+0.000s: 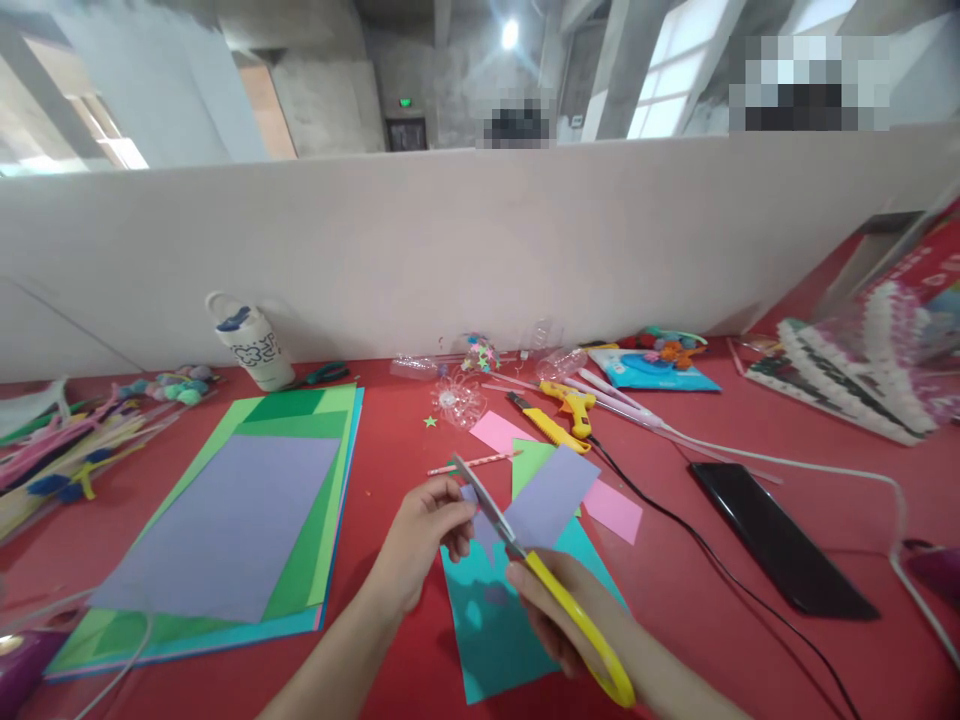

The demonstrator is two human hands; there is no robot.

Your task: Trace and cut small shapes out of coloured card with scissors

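Yellow-handled scissors (577,620) are in my right hand (555,600), their blades pointing up and to the left. My left hand (431,520) pinches a small piece of purple paper (469,494) close beside the blades. Beneath both hands lies a teal sheet (487,650), with small purple scraps on it. Just past the blades rests a larger purple sheet (559,492), overlapping green (529,462) and pink paper (615,510). A pink-and-white pencil (472,464) lies beyond my left hand.
Stacked coloured sheets (225,530) lie at left, below a white cup (259,350). A yellow glue gun (571,405) and a yellow box cutter (551,428) lie ahead. The glue gun's black cord runs past a black phone-like slab (776,535). A white partition (450,250) borders the red table.
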